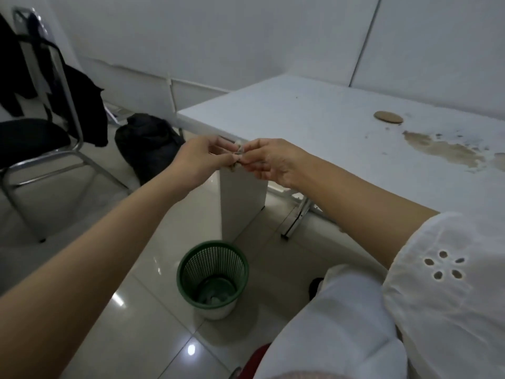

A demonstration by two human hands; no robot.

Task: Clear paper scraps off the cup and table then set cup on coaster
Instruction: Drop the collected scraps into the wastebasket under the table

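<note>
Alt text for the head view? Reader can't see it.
The left hand and right hand pinch a small crumpled paper scrap between them, with a green plastic wastebasket on the glossy tiled floor below. The white table at right carries a round cork coaster and a brown stain.

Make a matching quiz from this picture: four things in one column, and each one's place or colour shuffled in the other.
Column one
1 coaster
2 wastebasket
3 paper scrap
4 bag

Column two
A black, beside the chair
B pinched between left hand and right hand
C on the table
D green, on the floor

Pairs: 1-C, 2-D, 3-B, 4-A
</note>
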